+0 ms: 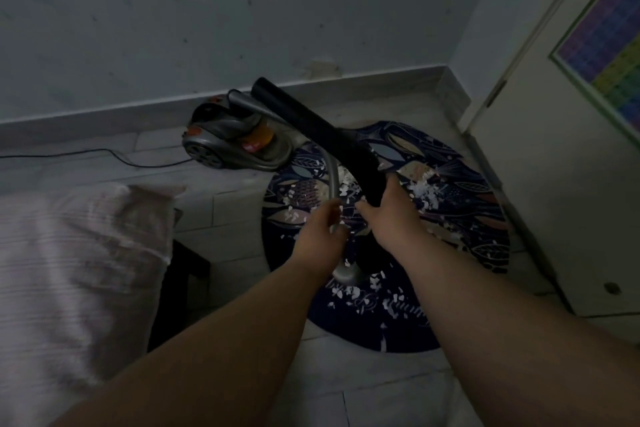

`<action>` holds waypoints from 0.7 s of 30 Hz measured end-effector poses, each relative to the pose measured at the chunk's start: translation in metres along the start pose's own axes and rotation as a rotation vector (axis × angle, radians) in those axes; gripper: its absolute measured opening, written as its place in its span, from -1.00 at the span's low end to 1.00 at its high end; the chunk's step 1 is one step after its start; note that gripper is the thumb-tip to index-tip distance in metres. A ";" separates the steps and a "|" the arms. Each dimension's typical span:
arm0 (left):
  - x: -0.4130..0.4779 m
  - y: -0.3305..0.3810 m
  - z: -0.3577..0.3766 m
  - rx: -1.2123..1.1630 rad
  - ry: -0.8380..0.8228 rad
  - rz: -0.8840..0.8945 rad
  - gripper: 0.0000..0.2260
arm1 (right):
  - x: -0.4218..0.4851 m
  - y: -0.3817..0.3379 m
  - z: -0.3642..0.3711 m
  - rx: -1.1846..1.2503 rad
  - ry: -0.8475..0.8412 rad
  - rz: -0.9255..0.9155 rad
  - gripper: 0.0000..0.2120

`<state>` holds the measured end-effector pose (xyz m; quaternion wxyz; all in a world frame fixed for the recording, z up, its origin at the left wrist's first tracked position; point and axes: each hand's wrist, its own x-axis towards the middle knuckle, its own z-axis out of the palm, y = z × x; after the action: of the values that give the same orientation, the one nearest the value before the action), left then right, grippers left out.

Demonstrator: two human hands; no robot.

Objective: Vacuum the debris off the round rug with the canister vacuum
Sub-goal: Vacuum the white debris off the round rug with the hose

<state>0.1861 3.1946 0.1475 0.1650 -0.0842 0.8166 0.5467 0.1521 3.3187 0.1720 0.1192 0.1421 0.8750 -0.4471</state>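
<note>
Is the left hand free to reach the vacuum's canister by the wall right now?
Probably not as it stands: the left hand grips the grey hose, and the canister sits at the far edge of the rug by the wall. Nothing fixed lies between, so letting go and leaning forward might do it.

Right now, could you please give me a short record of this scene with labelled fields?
left hand: grips the curved grey hose
right hand: grips the wide black tube, far end raised
machine: grey-and-orange canister vacuum on the floor by the wall
work area: round dark leaf-patterned rug
mess: white scraps scattered across it
</note>
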 end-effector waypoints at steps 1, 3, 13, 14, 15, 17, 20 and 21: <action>-0.002 0.005 -0.005 0.011 0.043 0.033 -0.62 | 0.000 -0.001 0.000 -0.012 0.000 -0.005 -0.51; -0.005 0.013 -0.016 0.096 0.126 0.091 -0.66 | 0.001 -0.002 0.001 -0.049 0.002 -0.007 -0.54; -0.004 0.032 -0.074 0.675 0.280 0.607 -0.69 | 0.002 -0.002 0.025 -0.471 0.032 -0.170 -0.59; 0.000 0.032 -0.079 0.813 0.315 0.649 -0.61 | 0.002 -0.002 0.028 -0.510 0.032 -0.221 -0.62; 0.003 0.033 -0.083 0.963 0.295 0.617 -0.51 | 0.002 -0.002 0.030 -0.543 0.035 -0.268 -0.64; 0.009 0.035 -0.087 1.177 0.173 0.454 -0.40 | 0.002 0.000 0.034 -0.585 0.038 -0.322 -0.63; 0.018 0.034 -0.084 1.101 0.029 0.162 -0.56 | 0.000 0.004 0.037 -0.638 0.076 -0.344 -0.65; 0.019 0.032 -0.081 1.011 0.012 0.101 -0.62 | -0.002 0.007 0.038 -0.648 0.114 -0.297 -0.63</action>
<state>0.1439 3.1330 0.1970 0.1539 0.0425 0.9831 0.0898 0.1598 3.2913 0.1464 0.0430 -0.0070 0.9877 -0.1504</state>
